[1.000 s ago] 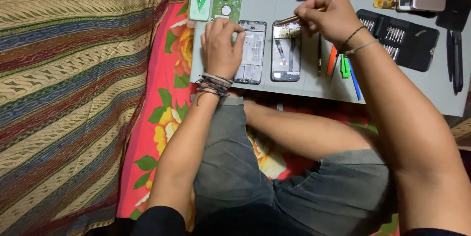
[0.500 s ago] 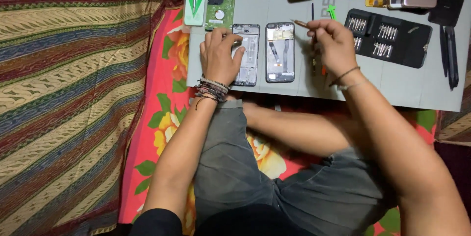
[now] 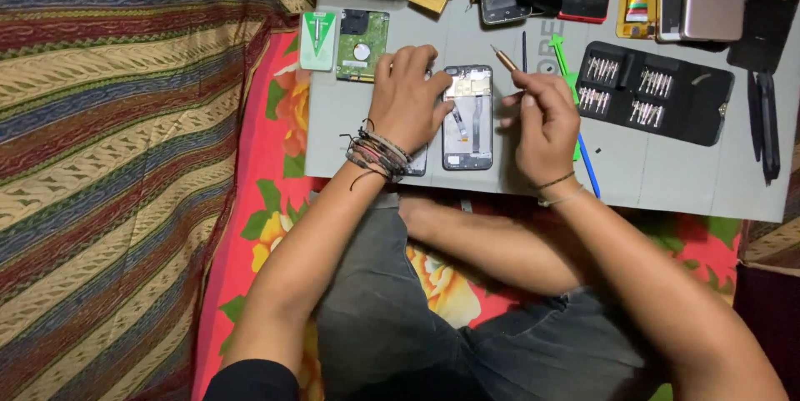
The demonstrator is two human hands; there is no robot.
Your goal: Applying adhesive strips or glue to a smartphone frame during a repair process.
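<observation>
The left hand [image 3: 406, 97] lies flat on the grey tabletop [image 3: 667, 176], with its fingers spread out, not gripping, pressing down on a phone part that is mostly hidden under it. Just beside it, to the right, sits an opened phone [image 3: 467, 118] with its insides showing. Its long side points away from the person. The right hand [image 3: 546, 118] has its grip pinched shut on a thin screwdriver [image 3: 503, 59]. The tip points up and to the left, above the top right corner of the opened phone. The right hand is the nearer one to that corner. Farther right lies a black case of screwdriver bits [image 3: 654, 93]. A green circuit board [image 3: 362, 44] lies near the left hand.
</observation>
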